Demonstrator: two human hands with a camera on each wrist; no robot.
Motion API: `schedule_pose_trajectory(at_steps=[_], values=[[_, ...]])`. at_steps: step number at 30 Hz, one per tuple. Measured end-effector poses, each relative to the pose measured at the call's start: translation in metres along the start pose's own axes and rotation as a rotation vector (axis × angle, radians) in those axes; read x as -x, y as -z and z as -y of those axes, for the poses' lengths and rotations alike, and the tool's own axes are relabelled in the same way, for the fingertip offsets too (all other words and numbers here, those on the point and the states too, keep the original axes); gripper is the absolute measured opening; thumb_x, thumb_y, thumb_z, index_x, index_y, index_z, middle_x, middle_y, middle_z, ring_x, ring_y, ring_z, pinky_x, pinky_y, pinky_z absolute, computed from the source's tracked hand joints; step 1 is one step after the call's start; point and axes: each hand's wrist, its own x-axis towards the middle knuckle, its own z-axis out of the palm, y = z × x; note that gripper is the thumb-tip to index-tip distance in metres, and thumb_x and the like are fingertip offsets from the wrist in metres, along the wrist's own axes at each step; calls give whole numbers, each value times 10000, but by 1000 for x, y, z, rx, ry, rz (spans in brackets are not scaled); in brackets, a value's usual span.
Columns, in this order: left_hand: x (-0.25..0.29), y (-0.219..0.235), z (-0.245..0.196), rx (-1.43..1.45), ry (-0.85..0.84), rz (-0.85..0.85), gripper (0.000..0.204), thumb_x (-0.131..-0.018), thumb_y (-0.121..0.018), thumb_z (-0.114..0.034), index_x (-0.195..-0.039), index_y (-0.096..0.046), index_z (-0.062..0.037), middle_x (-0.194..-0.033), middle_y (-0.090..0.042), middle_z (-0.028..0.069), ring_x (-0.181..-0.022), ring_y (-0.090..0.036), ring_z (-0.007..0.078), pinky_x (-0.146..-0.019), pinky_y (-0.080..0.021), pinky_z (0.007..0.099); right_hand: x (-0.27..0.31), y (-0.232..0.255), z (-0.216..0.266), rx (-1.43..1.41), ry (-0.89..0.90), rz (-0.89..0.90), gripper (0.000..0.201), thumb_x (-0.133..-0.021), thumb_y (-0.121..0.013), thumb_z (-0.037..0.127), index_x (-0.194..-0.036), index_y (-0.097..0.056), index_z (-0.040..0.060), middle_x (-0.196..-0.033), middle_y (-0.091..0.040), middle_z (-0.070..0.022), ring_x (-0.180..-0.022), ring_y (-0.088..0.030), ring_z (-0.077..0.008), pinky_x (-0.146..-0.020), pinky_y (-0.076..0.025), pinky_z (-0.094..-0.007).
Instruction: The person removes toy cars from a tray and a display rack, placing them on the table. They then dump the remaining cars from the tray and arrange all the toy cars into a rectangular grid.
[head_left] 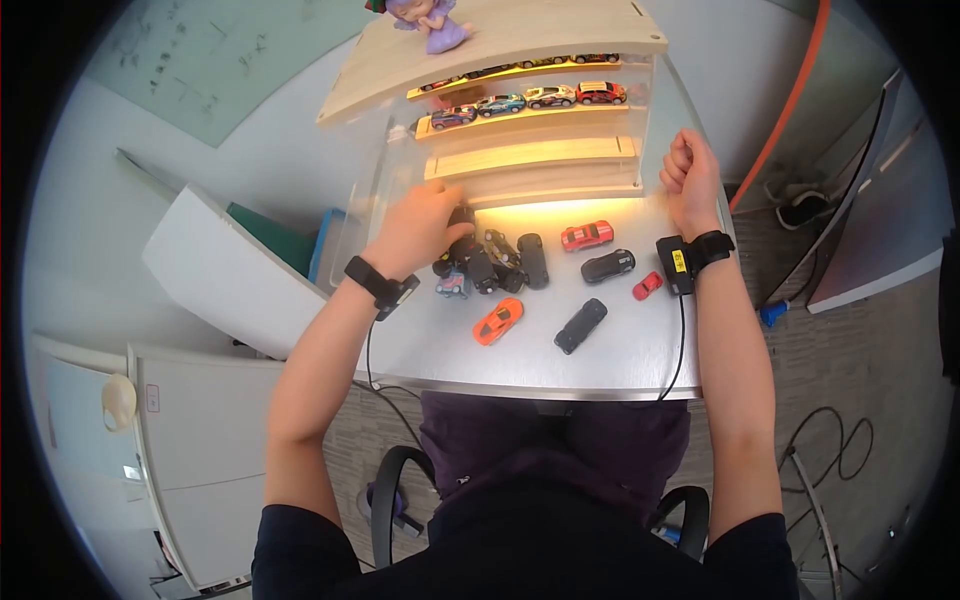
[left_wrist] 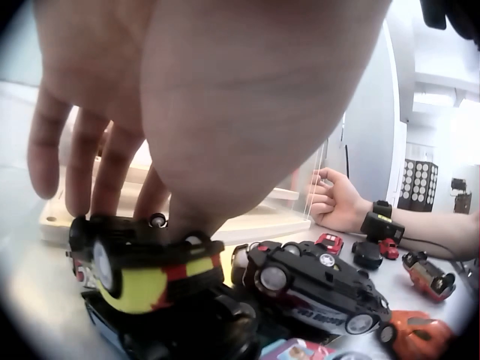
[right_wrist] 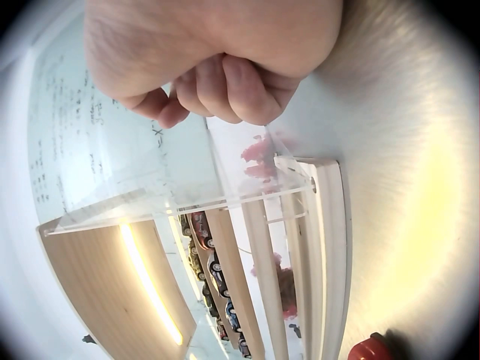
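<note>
Over the heap of toy cars at the left of the table, my left hand (head_left: 412,228) grips an upturned toy car (left_wrist: 139,289), black underneath with a yellow and red body. Its fingers reach down the far side and the thumb is on the near side. Below and beside it lie more cars, among them an upturned black car (left_wrist: 315,289) and a pale blue and pink one (head_left: 453,285). My right hand (head_left: 692,180) is raised by the table's right side, fingers curled in and holding nothing. A small red car (head_left: 647,286) lies near that wrist.
A clear-fronted wooden display case (head_left: 530,186) with lit shelves stands at the back, several cars on its upper shelves and a purple figurine (head_left: 447,35) on top. Loose on the table are an orange car (head_left: 498,321), a red car (head_left: 587,235) and black cars (head_left: 608,265).
</note>
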Motion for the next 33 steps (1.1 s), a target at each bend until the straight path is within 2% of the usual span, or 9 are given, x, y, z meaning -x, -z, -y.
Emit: schedule_pose_trajectory(at_steps=[3, 6, 12, 15, 18, 21, 24, 30, 33], values=[[3, 2, -1, 104, 12, 93, 297, -925, -861, -173, -1184, -730, -107, -1083, -694, 136, -1072, -691, 351, -906, -557, 462, -1, 1, -1, -4, -1, 10, 277, -1098, -584, 235, -852, -525, 122, -637, -267, 90, -508, -227, -42, -472, -199, -272], [5, 1, -4, 154, -76, 10, 295, -923, -856, -123, -1190, -731, -103, -946, -675, 104, -945, -702, 298, -840, -570, 426, 1, -3, 2, 7, -1, -23, 274, -1093, -591, 225, -847, -526, 123, -636, -277, 88, -506, -233, -41, -470, -199, -273], [-11, 22, -38, 576, 131, 42, 317, -1008, -775, -72, -1307, -671, -77, -729, -601, -19, -806, -690, 106, -691, -532, 302, 3, -5, 4, 9, -8, -12, 273, -1084, -606, 217, -840, -528, 123, -636, -288, 87, -503, -238, -41, -466, -201, -273], [-17, 27, -54, 857, 144, 81, 329, -1024, -738, -125, -1335, -632, -107, -963, -698, 102, -771, -651, 129, -668, -530, 315, 4, -6, 4, 29, -8, -12, 266, -1109, -581, 233, -880, -538, 105, -641, -266, 93, -499, -236, -39, -460, -207, -259], [-27, 25, -67, 885, -73, 83, 360, -1033, -727, -134, -1363, -586, -113, -1029, -697, 111, -769, -651, 133, -686, -539, 322, 6, -7, 5, 17, 4, 3, 261, -1102, -583, 223, -871, -538, 109, -638, -272, 92, -495, -241, -40, -457, -207, -261], [-44, 28, -79, 885, -30, 215, 348, -1054, -714, -96, -1360, -551, -119, -1133, -623, 75, -996, -724, 97, -753, -539, 294, 7, -9, 6, 25, 1, -12, 256, -1091, -587, 210, -860, -535, 112, -637, -279, 89, -492, -239, -42, -455, -206, -266], [-56, 32, -105, 669, -22, 128, 319, -1041, -718, -80, -1294, -526, -91, -1138, -659, 119, -1109, -748, 209, -849, -558, 347, 6, -8, 6, 8, -2, -9, 250, -1081, -592, 201, -854, -535, 114, -635, -286, 87, -491, -240, -42, -453, -204, -270], [-79, 9, -131, 503, -279, 80, 430, -982, -754, -38, -1303, -468, -53, -1249, -699, 194, -1118, -713, 405, -927, -575, 439, 2, -3, 2, -17, 0, 6, 253, -1069, -624, 213, -847, -549, 118, -626, -296, 91, -494, -255, -37, -462, -202, -272], [-92, 7, -132, 383, -323, -51, 357, -957, -792, -73, -1233, -567, -36, -1181, -686, 172, -1100, -689, 393, -924, -568, 451, 6, -6, 5, -28, 1, -20, 257, -1072, -620, 212, -844, -548, 116, -624, -307, 92, -492, -254, -36, -465, -201, -273]])
